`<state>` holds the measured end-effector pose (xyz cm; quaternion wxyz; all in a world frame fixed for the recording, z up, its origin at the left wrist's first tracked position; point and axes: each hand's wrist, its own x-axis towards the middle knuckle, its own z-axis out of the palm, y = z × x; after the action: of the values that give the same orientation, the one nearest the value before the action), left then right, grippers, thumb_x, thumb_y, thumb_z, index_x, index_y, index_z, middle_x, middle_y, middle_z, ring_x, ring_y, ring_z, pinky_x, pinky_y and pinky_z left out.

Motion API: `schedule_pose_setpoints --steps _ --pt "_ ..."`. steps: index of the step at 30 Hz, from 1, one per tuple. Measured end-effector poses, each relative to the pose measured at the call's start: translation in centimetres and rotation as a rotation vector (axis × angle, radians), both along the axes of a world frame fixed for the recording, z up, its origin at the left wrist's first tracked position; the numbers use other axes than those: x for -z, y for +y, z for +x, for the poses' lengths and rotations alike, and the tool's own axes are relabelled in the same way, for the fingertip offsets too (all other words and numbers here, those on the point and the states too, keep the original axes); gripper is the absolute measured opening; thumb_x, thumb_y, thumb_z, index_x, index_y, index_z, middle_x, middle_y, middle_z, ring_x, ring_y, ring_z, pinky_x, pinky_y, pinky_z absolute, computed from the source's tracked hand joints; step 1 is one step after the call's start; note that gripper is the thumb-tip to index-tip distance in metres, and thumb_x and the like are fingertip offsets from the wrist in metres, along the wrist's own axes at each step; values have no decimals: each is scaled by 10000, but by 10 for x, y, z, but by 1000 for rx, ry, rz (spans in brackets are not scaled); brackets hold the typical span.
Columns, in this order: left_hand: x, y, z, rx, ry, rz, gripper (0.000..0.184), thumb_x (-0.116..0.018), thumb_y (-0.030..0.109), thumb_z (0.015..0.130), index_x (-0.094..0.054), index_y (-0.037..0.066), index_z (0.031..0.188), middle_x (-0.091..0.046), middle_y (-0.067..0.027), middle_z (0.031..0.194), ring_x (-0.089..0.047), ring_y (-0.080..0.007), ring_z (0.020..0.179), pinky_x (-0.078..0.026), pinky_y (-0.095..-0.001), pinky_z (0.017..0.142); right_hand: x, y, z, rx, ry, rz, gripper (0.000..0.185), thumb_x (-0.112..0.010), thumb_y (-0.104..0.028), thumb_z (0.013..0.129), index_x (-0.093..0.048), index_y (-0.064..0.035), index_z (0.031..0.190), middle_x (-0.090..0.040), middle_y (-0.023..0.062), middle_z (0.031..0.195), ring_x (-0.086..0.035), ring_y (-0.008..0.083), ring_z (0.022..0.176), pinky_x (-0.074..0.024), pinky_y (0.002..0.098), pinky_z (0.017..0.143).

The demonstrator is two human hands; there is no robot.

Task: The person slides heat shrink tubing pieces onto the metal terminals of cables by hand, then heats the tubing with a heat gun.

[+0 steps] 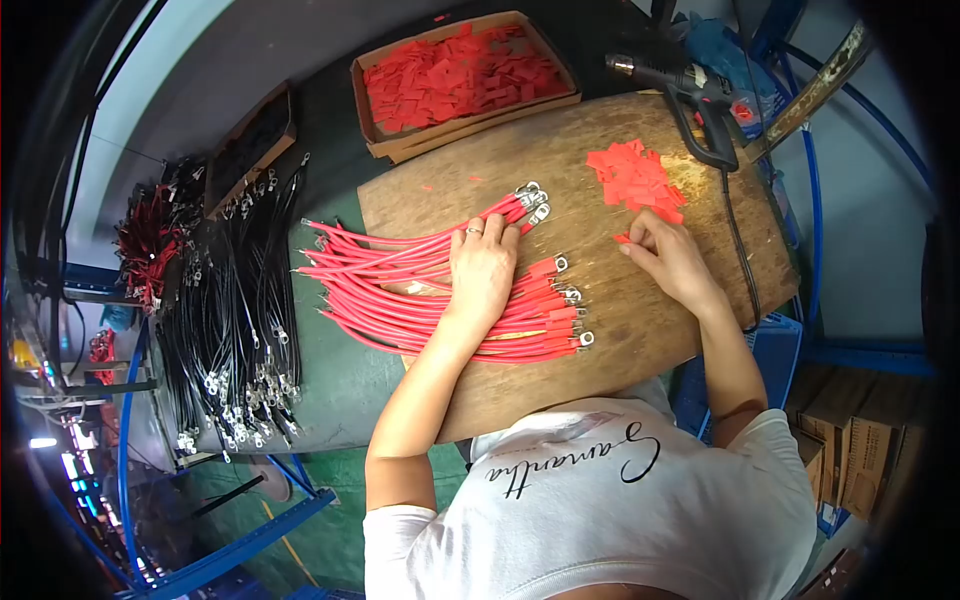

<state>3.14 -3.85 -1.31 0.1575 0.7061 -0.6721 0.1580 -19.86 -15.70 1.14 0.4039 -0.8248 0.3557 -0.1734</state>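
Note:
A bunch of red cables (400, 316) with metal ring terminals lies across the wooden board. My left hand (483, 268) rests over the bunch, its fingers curled round the upper cables close to their ring ends. Several lower cables carry red sleeves (560, 316) beside their rings. To the right, my right hand (668, 258) is closed in a pinch on a small red sleeve (622, 239), held just above the board. Beyond that hand is a loose pile of flat red sleeves (635, 175).
A cardboard tray (395, 150) of red sleeves stands at the back. A heat gun (700, 112) lies at the back right, its cord (741, 250) running down the right side of the wooden board (640, 320). Black cables (235, 320) with ring terminals cover the left side.

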Motion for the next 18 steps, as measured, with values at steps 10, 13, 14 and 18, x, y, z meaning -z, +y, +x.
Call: schedule_pose_setpoints --steps 10,13,14,18 --pt "-29 32 0 165 926 129 116 -626 63 836 -606 -34 896 -575 -113 802 -570 -226 762 -438 -303 713 -1 6 34 -112 -256 255 170 -571 -143 909 -554 -22 1026 -580 -4 830 -494 52 690 -431 209 630" --pt "-33 38 0 159 948 176 151 -626 87 838 -633 -42 917 -582 -114 807 -571 -231 782 -440 -307 726 -3 11 43 -155 -378 347 188 -569 -148 914 -552 -18 1048 -581 -1 876 -504 52 720 -439 206 650" --pt "-32 39 0 161 940 192 152 -624 90 839 -634 -42 916 -582 -113 808 -571 -231 789 -440 -309 731 -3 11 44 -180 -374 349 193 -567 -150 916 -548 -14 1052 -583 -1 889 -511 51 740 -441 207 658" --pt "-31 40 0 167 954 209 157 -620 95 842 -634 -42 917 -581 -112 807 -569 -231 801 -440 -313 742 -6 13 44 -207 -357 357 182 -559 -141 920 -557 -2 1036 -597 32 912 -544 72 799 -452 236 691"
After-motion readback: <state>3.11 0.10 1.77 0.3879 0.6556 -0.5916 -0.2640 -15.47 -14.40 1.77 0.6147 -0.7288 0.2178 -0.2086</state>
